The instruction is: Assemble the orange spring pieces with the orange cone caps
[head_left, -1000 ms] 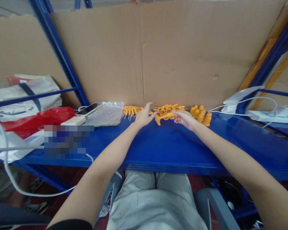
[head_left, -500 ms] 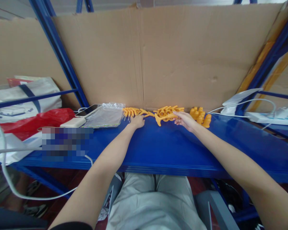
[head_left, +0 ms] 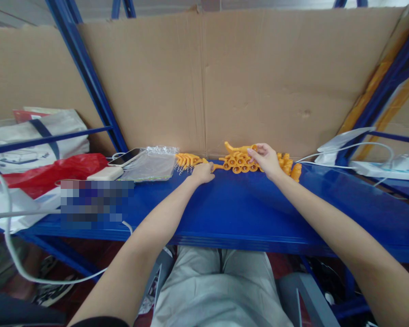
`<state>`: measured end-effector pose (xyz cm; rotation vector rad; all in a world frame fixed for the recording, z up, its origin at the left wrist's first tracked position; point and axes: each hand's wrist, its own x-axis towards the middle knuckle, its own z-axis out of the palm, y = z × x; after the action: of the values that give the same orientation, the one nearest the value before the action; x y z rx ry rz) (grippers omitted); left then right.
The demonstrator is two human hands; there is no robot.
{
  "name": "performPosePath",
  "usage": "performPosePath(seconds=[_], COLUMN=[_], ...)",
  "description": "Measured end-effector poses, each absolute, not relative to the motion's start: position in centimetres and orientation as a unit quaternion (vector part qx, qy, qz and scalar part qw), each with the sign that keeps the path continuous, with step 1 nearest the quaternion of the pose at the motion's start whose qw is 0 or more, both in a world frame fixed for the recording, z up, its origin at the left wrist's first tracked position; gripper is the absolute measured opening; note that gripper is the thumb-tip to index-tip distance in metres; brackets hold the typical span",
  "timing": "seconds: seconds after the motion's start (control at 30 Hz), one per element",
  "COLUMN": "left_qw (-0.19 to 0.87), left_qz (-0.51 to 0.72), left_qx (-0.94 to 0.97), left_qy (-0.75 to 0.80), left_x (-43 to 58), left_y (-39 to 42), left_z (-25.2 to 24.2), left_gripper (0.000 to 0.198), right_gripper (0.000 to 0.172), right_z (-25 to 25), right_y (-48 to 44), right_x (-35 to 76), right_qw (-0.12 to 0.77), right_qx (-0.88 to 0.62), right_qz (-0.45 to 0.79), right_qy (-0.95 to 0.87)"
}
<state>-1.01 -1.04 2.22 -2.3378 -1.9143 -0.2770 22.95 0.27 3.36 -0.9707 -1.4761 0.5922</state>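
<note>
Against the cardboard, a pile of orange hollow parts (head_left: 240,166) lies with round open ends facing me. My right hand (head_left: 264,159) pinches one orange part (head_left: 238,148) by its right end, above the pile. Its hooked end points left. My left hand (head_left: 203,173) has its fingers closed on an orange piece (head_left: 218,166) left of the pile. Beside it at the left are several slim orange pieces (head_left: 187,159) with metal springs (head_left: 184,170) in front. Thicker orange parts (head_left: 296,172) stand to the right of my right hand.
A blue shelf (head_left: 225,213) spans the front. On its left are a clear plastic bag (head_left: 148,165), a phone (head_left: 126,156), a white box (head_left: 105,174) and a red bag (head_left: 78,165). White cables and a power strip (head_left: 388,169) are at the right. Cardboard (head_left: 204,81) rises behind.
My right hand has lifted the orange part up and back, uncovering the round ends below. My left hand has moved right, from the slim pieces to the piece beside the pile.
</note>
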Motion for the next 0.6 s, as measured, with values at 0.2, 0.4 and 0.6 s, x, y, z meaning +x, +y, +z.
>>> performPosePath(seconds=[0.2, 0.4, 0.6], left_qw=[0.053, 0.071, 0.072], left_qz=[-0.119, -0.187, -0.267], left_qx=[-0.768, -0.749, -0.729], left_qy=[-0.627, -0.632, -0.626], left_x=[0.4, 0.1, -0.4], left_y=[-2.2, -2.0, -1.6], left_z=[2.8, 2.8, 3.1], left_gripper=[0.026, 0.03, 0.029], right_gripper=[0.031, 0.027, 0.031], right_z=[4.4, 4.3, 3.4], right_y=[2.2, 2.8, 3.0], right_x=[19.7, 15.2, 13.0], right_qw=[0.47, 0.258, 0.141], right_qx=[-0.45, -0.51, -0.519], right_qz=[0.004, -0.156, -0.206], right_qy=[-0.76, -0.805, -0.817])
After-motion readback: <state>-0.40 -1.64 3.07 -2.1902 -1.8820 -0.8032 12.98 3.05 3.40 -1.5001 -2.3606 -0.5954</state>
